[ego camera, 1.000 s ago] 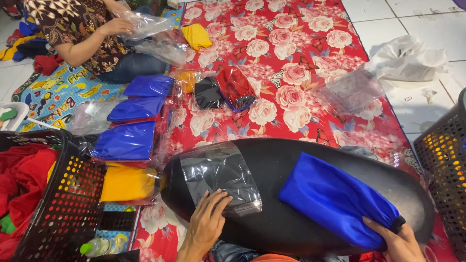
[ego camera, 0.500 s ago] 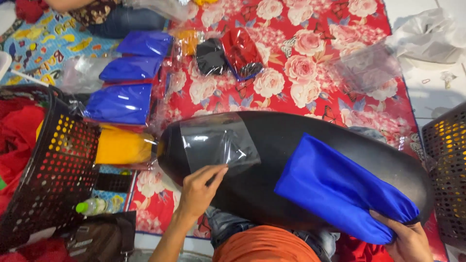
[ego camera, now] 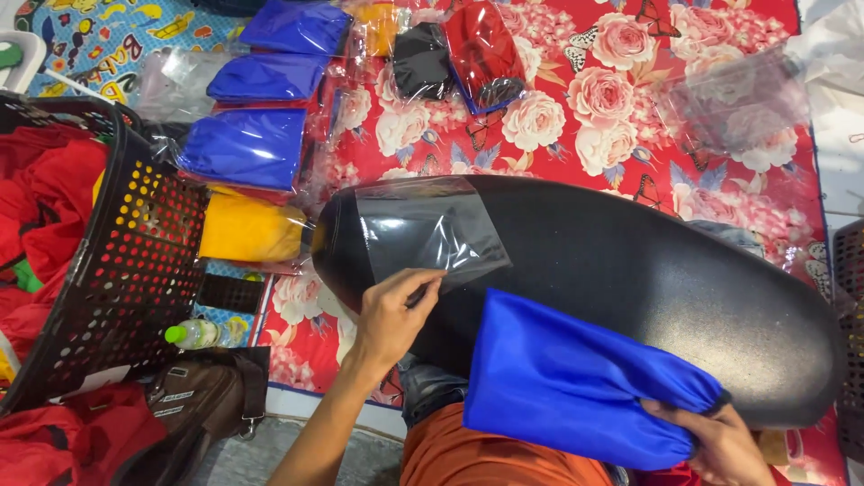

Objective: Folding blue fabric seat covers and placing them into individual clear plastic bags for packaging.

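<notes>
The cloth bag (ego camera: 576, 387) is a bright royal blue, plain, with a slight sheen. It lies on a black seat (ego camera: 630, 270) with a fine speckled grain. The plastic sleeve (ego camera: 427, 232) on the seat is clear and glossy, showing grey-white glare. The mat (ego camera: 585, 117) beneath is red, printed with pink and cream roses and small butterflies. Packed bags (ego camera: 243, 148) at the upper left are blue; one packet (ego camera: 247, 229) is yellow, one (ego camera: 421, 58) black, one (ego camera: 481, 45) red. The basket (ego camera: 126, 261) is black mesh, holding red cloth (ego camera: 45, 207). The small bottle (ego camera: 193, 334) has a green cap. The trousers (ego camera: 486, 454) are orange.
</notes>
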